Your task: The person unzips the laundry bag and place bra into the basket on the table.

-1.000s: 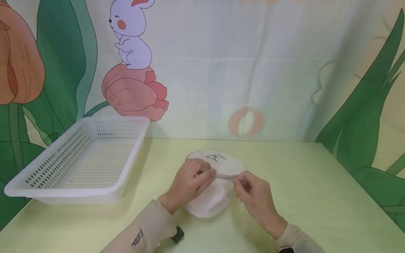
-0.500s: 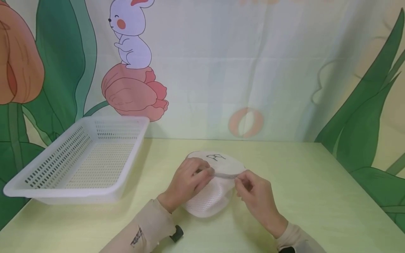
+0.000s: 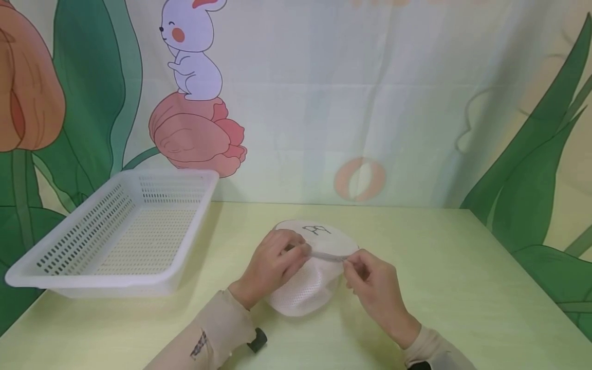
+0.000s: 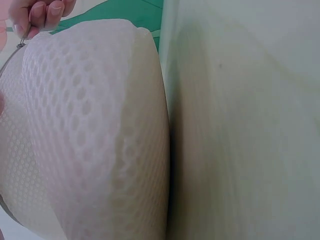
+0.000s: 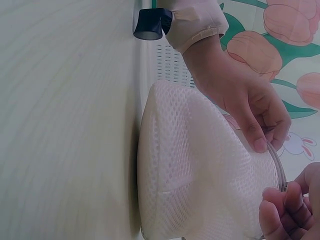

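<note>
A white mesh laundry bag [image 3: 300, 293] with a rounded body stands on the table, a dark line drawing on its pale top panel. Along the panel's front edge runs a grey zipper [image 3: 327, 256]. My left hand [image 3: 273, 264] pinches the bag's zipped edge on the left, thumb on the near side. At the right end of the zipper my right hand [image 3: 374, 285] pinches a small metal zipper pull [image 4: 24, 36], seen in the left wrist view. In the right wrist view both hands meet the zipper, a short stretch of it between them. The bag's contents cannot be seen.
A white perforated plastic basket [image 3: 168, 280] stands on the left of the pale green table [image 3: 462, 288]. Behind the table hangs a cloth backdrop [image 3: 296, 103] printed with tulips and a rabbit. A black wrist strap piece [image 3: 257, 340] shows below the left sleeve.
My left hand has shifted slightly left and my right hand very slightly right, so a little more zipper shows between them. The bag has stayed nearly in place.
</note>
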`<action>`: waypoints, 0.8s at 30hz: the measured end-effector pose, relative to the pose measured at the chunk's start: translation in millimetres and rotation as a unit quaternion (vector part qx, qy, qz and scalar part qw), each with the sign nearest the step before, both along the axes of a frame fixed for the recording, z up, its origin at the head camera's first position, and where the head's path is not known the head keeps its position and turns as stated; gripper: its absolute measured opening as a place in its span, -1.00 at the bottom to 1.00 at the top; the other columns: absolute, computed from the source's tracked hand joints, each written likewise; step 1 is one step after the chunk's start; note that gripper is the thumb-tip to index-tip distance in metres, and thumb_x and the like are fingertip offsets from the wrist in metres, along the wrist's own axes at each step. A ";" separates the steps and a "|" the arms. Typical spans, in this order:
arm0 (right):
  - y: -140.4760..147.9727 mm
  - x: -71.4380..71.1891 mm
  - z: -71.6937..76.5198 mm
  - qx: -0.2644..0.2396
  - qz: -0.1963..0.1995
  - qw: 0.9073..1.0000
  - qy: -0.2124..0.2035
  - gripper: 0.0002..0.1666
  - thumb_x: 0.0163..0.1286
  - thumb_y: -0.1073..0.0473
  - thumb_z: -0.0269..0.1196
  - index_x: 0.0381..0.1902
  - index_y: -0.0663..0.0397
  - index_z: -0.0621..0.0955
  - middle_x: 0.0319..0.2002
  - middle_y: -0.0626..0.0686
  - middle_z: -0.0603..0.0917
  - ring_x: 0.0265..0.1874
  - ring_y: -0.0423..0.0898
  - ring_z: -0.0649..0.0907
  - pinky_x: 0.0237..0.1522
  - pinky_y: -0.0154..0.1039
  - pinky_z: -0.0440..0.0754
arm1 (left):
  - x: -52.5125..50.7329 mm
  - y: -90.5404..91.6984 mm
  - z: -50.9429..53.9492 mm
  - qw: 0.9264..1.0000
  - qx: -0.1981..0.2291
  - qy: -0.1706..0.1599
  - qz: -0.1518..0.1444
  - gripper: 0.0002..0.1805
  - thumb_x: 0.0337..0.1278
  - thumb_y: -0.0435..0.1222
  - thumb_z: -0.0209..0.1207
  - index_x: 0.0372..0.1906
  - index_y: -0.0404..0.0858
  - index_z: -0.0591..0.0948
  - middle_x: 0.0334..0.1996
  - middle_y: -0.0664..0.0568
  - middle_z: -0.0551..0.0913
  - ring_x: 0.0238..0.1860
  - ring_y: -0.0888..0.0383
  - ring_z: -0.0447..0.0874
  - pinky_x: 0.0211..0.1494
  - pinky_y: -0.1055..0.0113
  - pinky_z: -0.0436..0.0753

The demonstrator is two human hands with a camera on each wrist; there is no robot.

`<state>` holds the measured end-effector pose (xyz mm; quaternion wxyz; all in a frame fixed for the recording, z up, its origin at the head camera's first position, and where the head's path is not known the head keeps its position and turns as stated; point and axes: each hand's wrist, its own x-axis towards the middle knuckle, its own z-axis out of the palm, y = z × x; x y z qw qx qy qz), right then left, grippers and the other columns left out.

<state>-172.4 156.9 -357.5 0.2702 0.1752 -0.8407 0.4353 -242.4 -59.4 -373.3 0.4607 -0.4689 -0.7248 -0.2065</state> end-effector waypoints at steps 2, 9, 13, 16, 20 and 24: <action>0.0 -0.2 -0.2 0.000 0.000 1.000 -0.002 -0.85 0.21 0.42 0.22 -0.49 0.11 0.57 -0.66 -0.06 0.59 -0.70 -0.39 0.49 -0.72 -0.47 0.48 | -0.5 -0.7 -0.4 1.000 -0.001 -0.002 0.001 -0.86 0.35 -0.22 0.09 -0.28 -0.19 0.58 -0.24 0.00 0.61 -0.15 0.09 0.60 -0.03 0.26 0.58; 0.3 -0.9 -0.9 -0.004 -0.003 1.000 -0.004 -0.85 0.21 0.43 0.21 -0.48 0.12 0.57 -0.66 -0.07 0.59 -0.72 -0.27 0.54 -0.73 -0.47 0.48 | -1.8 -2.4 -0.5 1.000 -0.002 -0.004 0.005 -0.86 0.33 -0.23 0.11 -0.28 -0.21 0.59 -0.23 0.00 0.62 -0.14 0.10 0.59 0.03 0.25 0.60; 0.4 -0.8 -0.5 0.000 -0.006 1.000 -0.009 -0.85 0.21 0.43 0.21 -0.49 0.11 0.56 -0.66 -0.07 0.59 -0.71 -0.33 0.52 -0.72 -0.46 0.48 | -1.7 -2.8 -0.1 1.000 -0.002 -0.004 0.004 -0.84 0.36 -0.22 0.08 -0.28 -0.20 0.59 -0.23 0.00 0.62 -0.13 0.09 0.59 0.03 0.25 0.60; 0.4 -0.4 -0.1 0.002 -0.007 1.000 -0.011 -0.85 0.21 0.42 0.20 -0.49 0.11 0.56 -0.66 -0.07 0.59 -0.70 -0.38 0.50 -0.72 -0.46 0.49 | -1.9 -3.0 -0.1 1.000 -0.002 -0.002 0.003 -0.80 0.40 -0.21 0.02 -0.28 -0.20 0.59 -0.23 0.00 0.62 -0.13 0.09 0.58 0.01 0.25 0.59; 0.5 -0.1 0.2 0.001 -0.006 1.000 -0.009 -0.85 0.21 0.42 0.20 -0.50 0.11 0.56 -0.66 -0.05 0.59 -0.70 -0.37 0.51 -0.72 -0.46 0.49 | -2.8 -2.8 -0.5 1.000 0.000 0.002 0.000 -0.79 0.41 -0.20 0.01 -0.28 -0.20 0.59 -0.23 0.00 0.61 -0.14 0.09 0.58 0.00 0.25 0.59; 0.5 -0.1 -0.1 0.000 -0.005 1.000 -0.007 -0.85 0.21 0.43 0.20 -0.50 0.12 0.56 -0.66 -0.03 0.60 -0.71 -0.35 0.52 -0.72 -0.46 0.49 | -4.0 -2.5 -1.4 1.000 0.002 0.007 -0.004 -0.84 0.36 -0.22 0.06 -0.28 -0.21 0.59 -0.24 0.00 0.61 -0.15 0.09 0.58 0.00 0.24 0.60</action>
